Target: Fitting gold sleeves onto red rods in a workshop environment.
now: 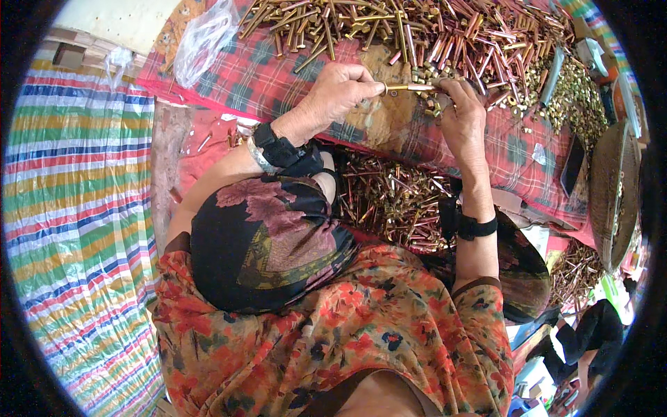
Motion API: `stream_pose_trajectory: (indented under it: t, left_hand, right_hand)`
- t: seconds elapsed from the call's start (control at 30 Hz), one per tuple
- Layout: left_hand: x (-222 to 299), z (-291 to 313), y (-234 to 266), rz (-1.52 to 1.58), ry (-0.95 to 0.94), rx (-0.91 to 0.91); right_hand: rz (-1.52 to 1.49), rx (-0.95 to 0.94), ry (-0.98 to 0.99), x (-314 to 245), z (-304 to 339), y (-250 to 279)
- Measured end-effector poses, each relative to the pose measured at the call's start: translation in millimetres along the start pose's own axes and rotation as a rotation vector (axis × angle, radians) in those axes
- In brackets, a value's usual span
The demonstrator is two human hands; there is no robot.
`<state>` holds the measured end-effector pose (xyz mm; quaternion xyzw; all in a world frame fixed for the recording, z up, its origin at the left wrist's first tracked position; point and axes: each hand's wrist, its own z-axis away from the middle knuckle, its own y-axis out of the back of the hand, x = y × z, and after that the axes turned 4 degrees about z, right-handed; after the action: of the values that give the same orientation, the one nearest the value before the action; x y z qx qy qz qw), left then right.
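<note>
A gold-coloured metal bolt [408, 87] is held level above the plaid cloth, between my two hands. My left hand [342, 92] pinches its left end with thumb and forefinger, by a ring-like washer or head. At the other end the fingers of my right hand [463, 117] are closed around the tip, hiding whatever sits there. Small gold nuts [432, 105] lie right beside my right fingertips. Just beyond both hands spreads a heap of long gold and pinkish bolts [445, 35].
The red-and-green plaid cloth [299, 87] covers the work surface. Many small nuts [573, 94] are piled at the right, near a woven basket [615, 194] and a dark phone-like slab [572, 165]. Below the edge, more bolts [396, 198] lie between my knees. A clear plastic bag [205, 45] rests far left.
</note>
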<state>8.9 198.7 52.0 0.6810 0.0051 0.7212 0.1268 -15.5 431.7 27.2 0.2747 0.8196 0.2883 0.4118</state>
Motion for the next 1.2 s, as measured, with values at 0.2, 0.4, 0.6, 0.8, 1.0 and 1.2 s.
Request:
stream_pose_trajectory:
  t: [0.2,0.4,0.6,0.8,1.0,1.2]
  left_hand:
    - [3.4,-1.6,-5.6,0.047,0.080,0.105]
    - [-0.4,-3.2,-14.7,0.328,0.316,-0.119]
    - [-2.6,4.9,-9.7,0.364,0.292,-0.060]
    - [-3.4,1.6,-10.9,0.439,0.259,0.039]
    - [-5.4,-10.1,-13.8,0.481,0.244,-0.031]
    - [31.0,-5.7,-19.4,0.332,0.331,0.036]
  right_hand:
    - [-0.151,-0.081,0.021,-24.9,2.5,-7.6]
    - [-0.336,-0.189,-0.032,-32.2,15.4,-21.4]
    - [0.002,-0.040,-0.299,8.1,2.5,2.3]
    - [0.354,0.111,-0.284,61.8,-10.7,-16.7]
    - [0.449,-0.053,-0.231,78.1,-24.7,-16.7]
    - [0.508,-0.089,-0.248,72.0,-26.9,-35.1]
